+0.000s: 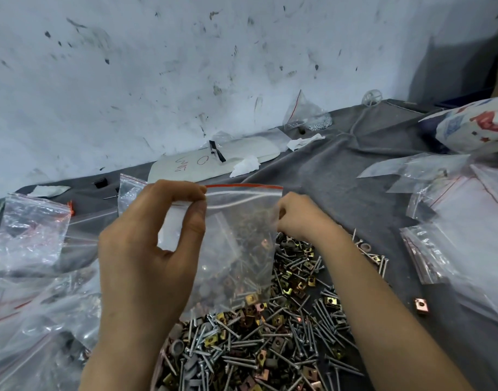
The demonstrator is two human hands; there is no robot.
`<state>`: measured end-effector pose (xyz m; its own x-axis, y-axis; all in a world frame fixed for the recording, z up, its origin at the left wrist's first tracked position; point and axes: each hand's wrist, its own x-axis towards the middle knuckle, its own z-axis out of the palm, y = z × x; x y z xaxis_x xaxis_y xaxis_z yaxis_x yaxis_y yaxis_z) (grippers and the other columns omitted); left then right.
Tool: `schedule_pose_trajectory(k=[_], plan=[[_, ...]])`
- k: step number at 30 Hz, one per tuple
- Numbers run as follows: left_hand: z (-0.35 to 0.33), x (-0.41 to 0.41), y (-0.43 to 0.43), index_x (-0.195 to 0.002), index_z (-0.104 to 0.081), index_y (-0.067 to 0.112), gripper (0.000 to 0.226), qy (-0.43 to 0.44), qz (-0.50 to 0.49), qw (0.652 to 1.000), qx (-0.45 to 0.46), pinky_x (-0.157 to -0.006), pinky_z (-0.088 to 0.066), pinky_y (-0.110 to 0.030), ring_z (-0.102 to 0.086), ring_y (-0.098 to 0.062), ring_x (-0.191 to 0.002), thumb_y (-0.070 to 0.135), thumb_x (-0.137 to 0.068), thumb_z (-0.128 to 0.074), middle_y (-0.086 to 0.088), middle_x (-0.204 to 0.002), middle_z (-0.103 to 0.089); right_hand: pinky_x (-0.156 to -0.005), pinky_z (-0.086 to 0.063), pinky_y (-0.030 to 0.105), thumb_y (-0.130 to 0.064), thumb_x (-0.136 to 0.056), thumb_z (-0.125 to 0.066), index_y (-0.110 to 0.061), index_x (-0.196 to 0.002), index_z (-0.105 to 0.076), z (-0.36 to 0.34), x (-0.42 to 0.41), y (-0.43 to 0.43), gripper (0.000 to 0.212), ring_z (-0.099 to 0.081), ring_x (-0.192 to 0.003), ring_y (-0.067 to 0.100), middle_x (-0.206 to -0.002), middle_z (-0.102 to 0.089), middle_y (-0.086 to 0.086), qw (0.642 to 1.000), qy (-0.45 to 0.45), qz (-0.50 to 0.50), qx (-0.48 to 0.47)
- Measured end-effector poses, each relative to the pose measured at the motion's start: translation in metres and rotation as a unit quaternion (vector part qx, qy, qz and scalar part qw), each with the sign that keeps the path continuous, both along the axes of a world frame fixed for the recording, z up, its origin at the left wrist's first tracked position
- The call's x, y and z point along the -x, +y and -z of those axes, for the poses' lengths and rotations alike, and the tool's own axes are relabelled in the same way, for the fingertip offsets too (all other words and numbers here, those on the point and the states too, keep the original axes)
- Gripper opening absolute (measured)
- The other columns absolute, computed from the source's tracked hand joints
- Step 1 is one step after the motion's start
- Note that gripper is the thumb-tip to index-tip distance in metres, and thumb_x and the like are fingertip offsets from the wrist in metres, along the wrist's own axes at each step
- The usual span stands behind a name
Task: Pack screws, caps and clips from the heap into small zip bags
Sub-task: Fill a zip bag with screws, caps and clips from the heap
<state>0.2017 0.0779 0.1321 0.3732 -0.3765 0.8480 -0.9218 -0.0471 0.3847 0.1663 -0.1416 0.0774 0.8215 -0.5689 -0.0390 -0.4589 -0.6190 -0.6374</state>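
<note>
The left hand (146,249) pinches the top left corner of a clear zip bag (236,244) between thumb and forefinger, holding it up above the heap (270,340). The bag hangs upright, its red-edged mouth at 12 o'clock, with screws, clips and a few grey caps gathered in its lower part. The right hand (301,218), at 3 o'clock of the bag, has its fingers curled at the bag's right edge; whether they grip the plastic I cannot tell, since the bag blurs them. The heap of screws, brass-coloured clips and grey caps lies on a grey cloth (355,165) at 6 o'clock. Filled bags (36,277) lie at 9 o'clock, empty ones (462,221) at 3 o'clock. A lone clip (420,305) sits apart, right of the heap.
</note>
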Motion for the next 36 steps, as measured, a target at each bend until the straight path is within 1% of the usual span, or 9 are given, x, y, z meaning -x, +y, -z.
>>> schedule_pose_trajectory(k=[3,7,14,17,20,24,28,31,36], plan=[[-0.001,-0.002,0.002,-0.096,-0.054,0.042,0.011,0.001,-0.009,1.0,-0.005,-0.074,-0.049,-0.012,-0.063,0.001,-0.093,0.032,-0.093,-0.053,0.022,-0.099,-0.065,-0.09,-0.052,0.037,-0.008,-0.086,-0.06,-0.019,-0.103,-0.073,0.012,-0.01,0.014,0.024,-0.062,-0.103,0.027,-0.112,-0.068,0.008,0.997,0.061,-0.018,0.044],[-0.002,-0.002,0.002,-0.096,-0.056,0.04,0.01,-0.002,-0.011,1.0,-0.008,-0.073,-0.05,-0.018,-0.063,0.0,-0.092,0.031,-0.093,-0.053,0.021,-0.099,-0.065,-0.095,-0.049,0.04,-0.018,-0.091,-0.055,-0.019,-0.119,-0.061,0.024,-0.016,0.015,0.029,-0.058,-0.111,0.03,-0.123,-0.061,0.007,0.991,0.109,-0.023,0.071],[-0.002,0.0,0.001,-0.096,-0.059,0.034,0.008,0.011,0.002,1.0,-0.012,-0.072,-0.045,-0.001,-0.063,-0.001,-0.092,0.028,-0.093,-0.054,0.021,-0.097,-0.065,-0.086,-0.052,0.032,-0.012,-0.083,-0.065,-0.009,-0.101,-0.071,0.018,-0.012,0.008,0.019,-0.063,-0.097,0.024,-0.105,-0.069,0.009,0.995,0.076,-0.058,0.031],[-0.002,0.0,0.002,-0.096,-0.06,0.033,0.008,0.011,0.001,1.0,-0.014,-0.073,-0.044,0.0,-0.063,0.0,-0.092,0.028,-0.093,-0.055,0.021,-0.098,-0.066,-0.067,-0.049,0.027,-0.008,-0.079,-0.069,-0.013,-0.082,-0.068,0.008,-0.003,0.004,0.006,-0.062,-0.081,0.018,-0.095,-0.068,0.007,1.0,-0.007,-0.027,-0.014],[-0.002,0.001,0.002,-0.096,-0.06,0.033,0.008,0.014,0.006,1.0,-0.014,-0.073,-0.045,-0.001,-0.063,-0.001,-0.093,0.027,-0.093,-0.055,0.021,-0.097,-0.065,-0.072,-0.048,0.026,-0.009,-0.082,-0.066,-0.019,-0.079,-0.07,0.001,0.002,-0.002,0.011,-0.063,-0.085,0.018,-0.092,-0.068,0.003,0.997,-0.057,-0.024,-0.038],[-0.002,0.001,0.002,-0.096,-0.06,0.032,0.007,0.013,0.011,1.0,-0.014,-0.074,-0.046,-0.003,-0.064,-0.003,-0.094,0.028,-0.093,-0.055,0.021,-0.097,-0.065,-0.081,-0.053,0.031,-0.011,-0.079,-0.072,-0.017,-0.083,-0.073,0.005,-0.002,0.0,0.007,-0.065,-0.089,0.021,-0.094,-0.071,0.005,0.999,0.003,-0.031,-0.009],[-0.003,0.003,0.002,-0.096,-0.059,0.034,0.009,0.013,0.015,1.0,-0.015,-0.074,-0.046,-0.004,-0.064,-0.002,-0.095,0.027,-0.093,-0.055,0.021,-0.098,-0.065,-0.086,-0.054,0.035,-0.016,-0.08,-0.073,-0.006,-0.103,-0.069,0.022,-0.013,0.011,0.025,-0.064,-0.095,0.026,-0.103,-0.069,0.012,0.993,0.094,-0.062,0.023],[-0.004,0.003,0.002,-0.095,-0.059,0.035,0.009,0.011,0.01,1.0,-0.017,-0.071,-0.045,-0.001,-0.063,0.0,-0.093,0.027,-0.093,-0.055,0.021,-0.097,-0.065,-0.086,-0.054,0.036,-0.014,-0.082,-0.07,-0.01,-0.101,-0.07,0.026,-0.017,0.01,0.02,-0.064,-0.093,0.027,-0.102,-0.068,0.01,0.994,0.091,-0.056,0.031],[-0.004,0.003,0.003,-0.095,-0.06,0.032,0.008,0.011,0.011,1.0,-0.02,-0.07,-0.044,0.0,-0.063,0.0,-0.093,0.026,-0.092,-0.055,0.02,-0.097,-0.065,-0.079,-0.048,0.027,-0.013,-0.083,-0.07,-0.008,-0.094,-0.072,0.022,-0.013,0.006,0.012,-0.059,-0.086,0.02,-0.1,-0.07,0.011,0.995,0.068,-0.073,0.012]])
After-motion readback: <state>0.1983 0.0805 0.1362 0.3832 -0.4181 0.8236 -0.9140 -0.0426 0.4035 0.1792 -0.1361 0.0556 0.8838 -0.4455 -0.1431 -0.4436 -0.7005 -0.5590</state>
